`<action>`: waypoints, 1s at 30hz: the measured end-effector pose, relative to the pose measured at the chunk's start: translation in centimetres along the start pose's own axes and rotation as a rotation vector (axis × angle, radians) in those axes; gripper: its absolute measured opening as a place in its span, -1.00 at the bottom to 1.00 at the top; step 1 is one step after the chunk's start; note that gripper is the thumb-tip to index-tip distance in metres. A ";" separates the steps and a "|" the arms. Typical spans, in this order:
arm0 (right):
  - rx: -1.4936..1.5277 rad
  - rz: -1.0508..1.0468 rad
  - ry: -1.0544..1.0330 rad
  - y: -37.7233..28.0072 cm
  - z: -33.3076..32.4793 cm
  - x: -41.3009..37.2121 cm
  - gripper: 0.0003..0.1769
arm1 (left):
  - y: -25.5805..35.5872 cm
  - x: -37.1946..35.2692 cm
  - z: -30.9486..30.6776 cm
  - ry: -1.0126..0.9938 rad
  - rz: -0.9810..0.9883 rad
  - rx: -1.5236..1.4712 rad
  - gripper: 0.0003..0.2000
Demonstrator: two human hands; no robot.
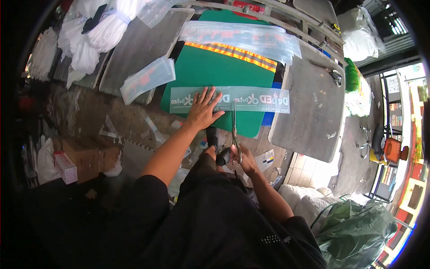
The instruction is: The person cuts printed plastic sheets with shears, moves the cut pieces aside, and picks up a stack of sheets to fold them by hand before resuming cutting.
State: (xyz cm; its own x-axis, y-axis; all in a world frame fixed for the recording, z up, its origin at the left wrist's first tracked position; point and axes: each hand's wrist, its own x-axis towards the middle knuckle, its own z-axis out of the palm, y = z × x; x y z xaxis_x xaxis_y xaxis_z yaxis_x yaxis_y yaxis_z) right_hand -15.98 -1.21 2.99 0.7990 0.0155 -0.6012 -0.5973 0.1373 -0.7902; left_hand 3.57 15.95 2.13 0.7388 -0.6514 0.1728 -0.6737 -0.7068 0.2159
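My left hand (pixel 206 107) lies flat with its fingers spread on a long translucent printed strip (pixel 262 100). The strip rests across a green board (pixel 224 67). In my right hand (pixel 243 159) is a pair of metal scissors (pixel 234 130), their blades pointing away from me and reaching the strip's near edge, right of my left hand. A striped orange and yellow reflective band (pixel 233 54) crosses the green board beyond the strip. Behind it lies a pile of clear printed strips (pixel 237 36).
Grey boards (pixel 309 116) flank the green one. A stack of clear strips (pixel 149 80) sits at left, near white bundles (pixel 107 31). Cardboard boxes (pixel 80 157) stand on the floor at lower left. A green plastic bag (pixel 358 233) is at lower right.
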 end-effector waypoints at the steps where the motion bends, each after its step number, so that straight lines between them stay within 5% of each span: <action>1: -0.050 -0.003 0.038 -0.3 0.3 0.4 -0.38 | 0.1 0.0 0.1 0.014 -0.005 -0.001 -0.31; 5: 0.064 0.007 0.062 -2.5 1.0 0.7 -0.41 | 0.0 0.1 -0.1 0.018 -0.007 0.003 -0.30; 11: -0.259 0.034 0.195 -5.1 2.0 -0.3 -0.50 | 0.3 0.0 -0.5 -0.037 -0.044 0.011 -0.27; 17: 0.116 0.052 0.155 -4.2 1.6 3.3 -0.54 | 0.1 0.4 -0.8 -0.049 -0.057 -0.054 -0.23; 19: 0.176 0.066 0.187 -4.7 1.7 4.0 -0.39 | 0.2 0.4 -1.2 -0.053 -0.062 -0.064 -0.23; 22: -0.042 -0.050 0.227 -5.0 2.0 3.7 -0.40 | 0.2 0.5 -1.3 -0.049 -0.066 -0.079 -0.26; 28: 0.209 0.018 0.171 -6.9 2.2 5.0 -0.42 | 0.2 0.7 -1.7 -0.035 -0.073 -0.136 -0.29; 30: 0.057 -0.027 0.192 -6.6 1.7 6.5 -0.48 | 0.1 0.6 -1.3 -0.024 -0.059 -0.144 -0.28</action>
State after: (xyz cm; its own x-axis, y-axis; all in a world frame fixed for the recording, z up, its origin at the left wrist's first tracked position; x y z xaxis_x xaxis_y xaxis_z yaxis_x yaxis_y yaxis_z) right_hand -6.73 -0.30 4.50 0.7830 -0.1775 -0.5961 -0.5667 0.1913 -0.8014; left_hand 3.97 15.83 3.52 0.7751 -0.6175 0.1335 -0.6183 -0.6982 0.3608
